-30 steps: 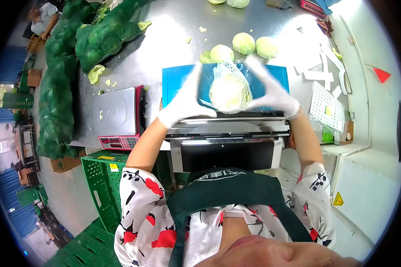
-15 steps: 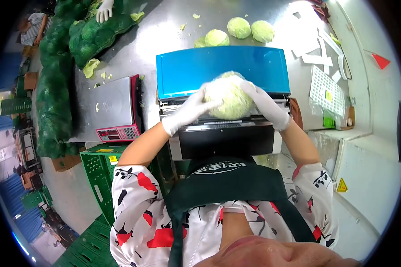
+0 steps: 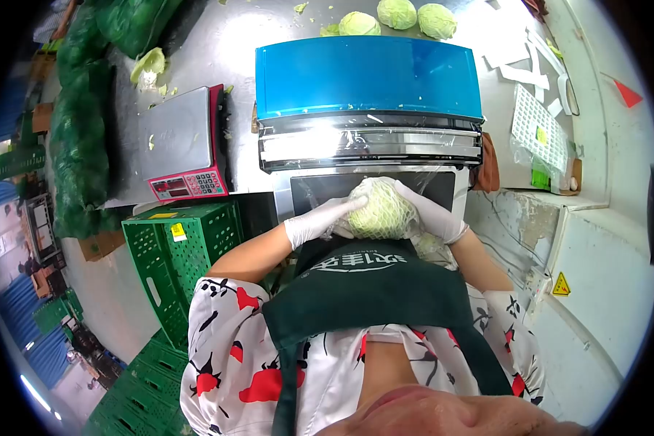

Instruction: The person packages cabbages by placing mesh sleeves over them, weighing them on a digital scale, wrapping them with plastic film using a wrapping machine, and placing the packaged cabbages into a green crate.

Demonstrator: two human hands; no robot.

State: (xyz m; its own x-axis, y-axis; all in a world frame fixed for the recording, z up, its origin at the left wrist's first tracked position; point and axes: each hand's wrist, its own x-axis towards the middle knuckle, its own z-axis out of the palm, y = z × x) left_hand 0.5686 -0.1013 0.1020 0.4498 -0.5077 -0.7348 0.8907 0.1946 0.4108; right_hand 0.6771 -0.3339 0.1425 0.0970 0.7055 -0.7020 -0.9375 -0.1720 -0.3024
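A pale green cabbage (image 3: pixel 381 211) is held just in front of my dark green apron (image 3: pixel 363 283). My left hand (image 3: pixel 327 220), in a white glove, grips its left side. My right hand (image 3: pixel 437 215), also gloved, curves around the right side, so the cabbage sits between both palms. Clear film clings about the cabbage and trails at the left and right. Beyond it stands a wrapping machine with a blue lid (image 3: pixel 367 76) and a shiny metal roller section (image 3: pixel 370 147). The cabbage is over the machine's dark front plate edge, and some fingertips are hidden behind it.
Several cabbages (image 3: pixel 397 13) lie behind the machine. To the left are a red-edged scale (image 3: pixel 180 138), leaf scraps (image 3: pixel 149 67) and green net sacks (image 3: pixel 80 138). A green crate (image 3: pixel 152 251) stands below the scale. White strips and a perforated sheet (image 3: pixel 539 134) lie right.
Both hands have drawn the cabbage from over the machine back to my apron, uncovering the metal rollers. The view has shifted, and another person's gloved hand at upper left is out of sight.
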